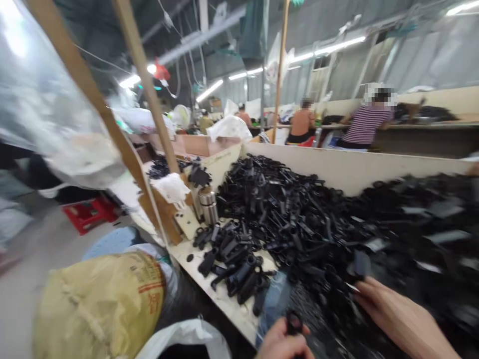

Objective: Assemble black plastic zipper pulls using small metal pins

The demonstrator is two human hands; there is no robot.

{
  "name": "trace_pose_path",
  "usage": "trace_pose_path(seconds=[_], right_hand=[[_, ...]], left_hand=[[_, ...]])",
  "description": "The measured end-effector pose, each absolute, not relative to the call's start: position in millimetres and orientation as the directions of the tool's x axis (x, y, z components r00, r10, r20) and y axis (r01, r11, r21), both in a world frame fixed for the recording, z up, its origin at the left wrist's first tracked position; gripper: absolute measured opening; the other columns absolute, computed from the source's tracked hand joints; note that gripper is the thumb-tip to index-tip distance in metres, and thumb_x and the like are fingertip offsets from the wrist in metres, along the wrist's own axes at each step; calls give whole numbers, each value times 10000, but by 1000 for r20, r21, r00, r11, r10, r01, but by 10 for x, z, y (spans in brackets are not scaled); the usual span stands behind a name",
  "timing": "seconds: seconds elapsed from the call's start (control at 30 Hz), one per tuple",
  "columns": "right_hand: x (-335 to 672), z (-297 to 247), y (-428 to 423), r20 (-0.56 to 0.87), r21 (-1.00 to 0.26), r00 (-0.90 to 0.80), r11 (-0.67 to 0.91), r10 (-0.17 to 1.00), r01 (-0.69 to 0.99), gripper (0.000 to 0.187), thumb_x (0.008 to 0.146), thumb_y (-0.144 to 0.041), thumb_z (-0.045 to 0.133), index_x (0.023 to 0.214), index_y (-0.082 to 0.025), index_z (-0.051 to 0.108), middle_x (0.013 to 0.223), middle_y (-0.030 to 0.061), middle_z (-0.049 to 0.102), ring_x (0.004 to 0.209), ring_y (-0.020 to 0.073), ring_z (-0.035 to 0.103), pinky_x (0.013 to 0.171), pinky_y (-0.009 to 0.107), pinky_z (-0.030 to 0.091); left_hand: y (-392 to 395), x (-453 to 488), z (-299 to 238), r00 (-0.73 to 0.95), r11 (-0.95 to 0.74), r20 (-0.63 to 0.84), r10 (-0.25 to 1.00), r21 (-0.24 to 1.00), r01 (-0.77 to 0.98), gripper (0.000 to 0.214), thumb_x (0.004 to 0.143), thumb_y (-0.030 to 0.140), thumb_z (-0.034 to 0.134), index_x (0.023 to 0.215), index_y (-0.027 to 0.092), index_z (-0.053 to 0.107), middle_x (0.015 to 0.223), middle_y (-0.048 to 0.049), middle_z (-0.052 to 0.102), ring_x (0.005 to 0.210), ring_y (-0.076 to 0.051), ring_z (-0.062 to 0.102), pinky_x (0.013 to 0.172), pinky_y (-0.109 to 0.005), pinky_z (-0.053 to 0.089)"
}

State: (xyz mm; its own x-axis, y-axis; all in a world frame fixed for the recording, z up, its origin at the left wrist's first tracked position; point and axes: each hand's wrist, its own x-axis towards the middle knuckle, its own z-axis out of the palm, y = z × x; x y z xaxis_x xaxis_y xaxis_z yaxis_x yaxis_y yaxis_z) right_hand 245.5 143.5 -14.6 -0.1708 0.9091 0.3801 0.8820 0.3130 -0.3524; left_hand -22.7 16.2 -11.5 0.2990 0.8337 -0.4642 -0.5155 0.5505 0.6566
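Holds a black ring-ended part (294, 322) in the left hand (282, 345) at the bottom edge of the view, with fingers and thumb curled closely round it. Pinches, apparently, given the blur, a flat dark piece (361, 264) in the right hand (398, 311), with fingertips nearly together over the heap; cannot tell the firmness of that pinch. Could lose either one among lookalikes through a loose or hurried grip. Just beyond the left hand, meets a crumpled blue sheet (275, 296) beside the parts; could snag there and drag some along if pulled. Could also spill parts off the near edge of the pale surface (270, 261), towards the open-mouthed white bag (187, 330) and the yellow sack (101, 304), by sweeping a forearm into the loose cluster (239, 264) near that edge. Farther in, builds up to a big heap of black parts (277, 209), below the pale back board (299, 157); could slide if tugged from low down, and perhaps topple the metal flask (208, 205) just beside it. Beyond the board, opens onto a co-worker in a striped top (366, 122), well apart and probably clear of any spill.
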Motion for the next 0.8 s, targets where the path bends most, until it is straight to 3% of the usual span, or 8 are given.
trace_pose_path(seconds=[0.07, 0.2, 0.3, 0.43, 0.6, 0.7, 0.8], right_hand=[[2401, 153, 1336, 305, -346, -213, 317, 928, 883, 408, 908, -520, 457, 662, -269, 666, 706, 36, 684, 562, 201, 690, 449, 281, 422], [2204, 534, 1032, 414, -385, -85, 259, 906, 886, 313, 988, -426, 466, 872, -231, 681, 924, 47, 719, 658, 156, 685, 583, 259, 513], [1955, 544, 679, 561, -397, -211, 483, 801, 780, 150, 1010, -245, 514, 981, -206, 656, 954, 61, 738, 716, 140, 709, 646, 228, 557], [1776, 421, 292, 712, -165, -422, 717, 562, 677, 167, 1011, -122, 528, 1104, -165, 659, 1007, 111, 787, 861, 159, 762, 732, 232, 593], [1909, 472, 40, 627, -132, -593, 819, 505, 558, 275, 1063, -133, 396, 1106, -145, 668, 1059, 156, 795, 782, 165, 762, 666, 272, 597], [1968, 467, -98, 570, -164, -632, 826, 525, 539, 300, 1067, -137, 381, 1109, -174, 675, 1092, 137, 794, 778, 161, 760, 679, 272, 604], [1912, 308, -231, 599, -401, -384, 678, 703, 616, 245, 1041, -149, 440, 1100, -203, 672, 1116, 121, 774, 735, 149, 748, 652, 241, 612]], left_hand=[[103, -200, -49, 339, 578, -472, 814, 593, -560, 431, 722, 457, 808, 1005, 208, 599, 600, 37, 623, 452, -100, 459, 505, -242, 261], [108, -195, 78, 302, 567, -523, 797, 477, -671, 420, 752, 291, 802, 1099, 173, 597, 769, -37, 716, 577, -114, 570, 541, -224, 353], [147, -127, 175, 366, 607, -520, 772, 430, -668, 354, 772, 221, 784, 1083, 161, 626, 846, -80, 746, 669, -151, 638, 593, -239, 419], [149, 21, 281, 405, 662, -573, 712, 354, -661, 242, 818, 272, 804, 1004, 163, 696, 862, -50, 742, 714, -162, 670, 613, -250, 465], [126, 76, 346, 463, 758, -689, 558, 197, -621, 151, 784, 158, 815, 888, 97, 723, 796, -48, 720, 648, -129, 653, 627, -249, 512], [141, 38, 343, 442, 751, -664, 603, 287, -595, 302, 675, 78, 851, 942, 129, 720, 847, -44, 730, 711, -134, 665, 670, -244, 523], [177, 44, 309, 254, 625, -606, 754, 541, -563, 437, 646, 154, 889, 1030, 193, 685, 877, -7, 715, 794, -141, 656, 726, -234, 516]])
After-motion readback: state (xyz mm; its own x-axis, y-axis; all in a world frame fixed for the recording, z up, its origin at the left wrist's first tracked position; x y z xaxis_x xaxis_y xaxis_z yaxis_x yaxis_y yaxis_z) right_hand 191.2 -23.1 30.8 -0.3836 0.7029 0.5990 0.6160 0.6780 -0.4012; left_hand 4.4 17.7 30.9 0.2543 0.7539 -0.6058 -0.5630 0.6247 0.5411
